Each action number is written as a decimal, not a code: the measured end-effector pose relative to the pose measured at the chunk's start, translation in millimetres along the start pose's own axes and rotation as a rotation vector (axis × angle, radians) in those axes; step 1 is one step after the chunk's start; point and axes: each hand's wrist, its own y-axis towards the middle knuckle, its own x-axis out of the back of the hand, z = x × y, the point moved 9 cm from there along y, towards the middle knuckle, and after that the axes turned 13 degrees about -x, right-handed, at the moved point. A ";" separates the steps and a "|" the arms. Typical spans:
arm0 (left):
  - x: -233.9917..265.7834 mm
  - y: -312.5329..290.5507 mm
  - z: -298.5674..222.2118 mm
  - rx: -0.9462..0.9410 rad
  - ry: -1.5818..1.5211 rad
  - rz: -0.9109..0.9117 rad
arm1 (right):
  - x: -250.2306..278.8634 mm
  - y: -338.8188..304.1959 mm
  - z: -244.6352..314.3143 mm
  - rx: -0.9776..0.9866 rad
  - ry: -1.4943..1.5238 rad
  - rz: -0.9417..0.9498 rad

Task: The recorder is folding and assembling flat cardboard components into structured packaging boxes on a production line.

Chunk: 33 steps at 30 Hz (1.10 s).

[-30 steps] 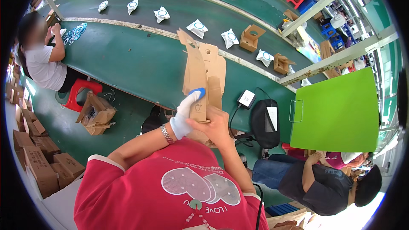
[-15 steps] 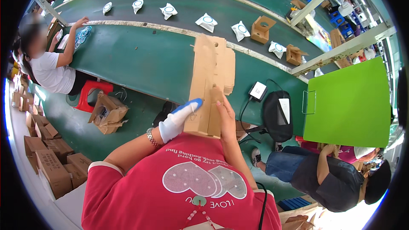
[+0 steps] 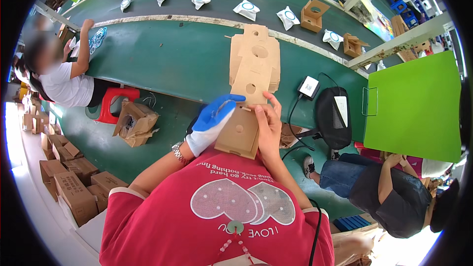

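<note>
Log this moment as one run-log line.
left hand: gloved, on flat cardboard cutout | right hand: bare, gripping its lower part | cutout: unfolded, above green conveyor belt

Both forearms come up from the red-shirted torso and meet near the middle, elbows bent and spread apart. The left hand (image 3: 213,120) wears a white glove with blue over the fingers (a metal watch sits at that wrist), and those fingers lie extended, pointing right and slightly far, pressed flat. The right hand (image 3: 268,125) is bare, held upright just beside it, thumb toward the left and fingers curled in a grip, fingertips at the far end.
</note>
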 end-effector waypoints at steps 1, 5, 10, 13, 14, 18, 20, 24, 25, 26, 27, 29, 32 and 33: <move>1.0 4.5 -8.0 -0.043 0.085 -0.050 | -0.6 5.1 -1.5 0.027 -0.003 0.000; 18.2 14.1 13.4 -0.235 0.286 -0.117 | -10.8 18.9 -29.6 -0.466 0.456 0.011; 42.4 8.3 42.9 -0.197 0.149 -0.429 | -11.5 26.3 -75.3 -0.408 0.517 0.040; 27.3 3.6 59.1 -0.069 0.431 -0.008 | -5.5 15.4 -85.5 -0.284 0.263 0.107; 35.9 -0.2 57.1 -0.066 0.425 -0.027 | -0.8 12.8 -86.6 -0.290 0.250 0.121; 49.9 -1.2 62.9 0.122 0.110 0.058 | 16.7 8.0 -69.0 -0.104 0.097 0.263; 58.4 5.7 77.7 0.465 -0.197 -0.038 | 15.1 23.5 -82.0 -0.385 0.397 0.338; 51.7 41.3 84.6 0.458 0.334 0.494 | 7.2 56.1 -74.9 -0.466 -0.141 0.531; 35.6 48.3 61.6 0.491 0.466 0.605 | 18.6 64.2 -72.9 -0.485 -0.104 0.421; 21.6 47.9 36.1 0.524 0.605 0.708 | -0.7 53.9 -37.9 -0.471 -0.291 0.573; 10.7 46.1 38.9 0.402 0.493 0.774 | -3.5 55.4 -39.5 -0.495 -0.298 0.600; 4.8 47.8 37.2 0.387 0.637 0.835 | -7.0 51.2 -48.8 -0.489 -0.398 0.637; 8.5 53.6 45.3 0.450 0.693 0.823 | -16.9 55.1 -39.2 -0.391 -0.553 0.669; 13.7 57.0 49.9 0.437 0.729 0.793 | -23.2 52.0 -38.6 -0.416 -0.549 0.735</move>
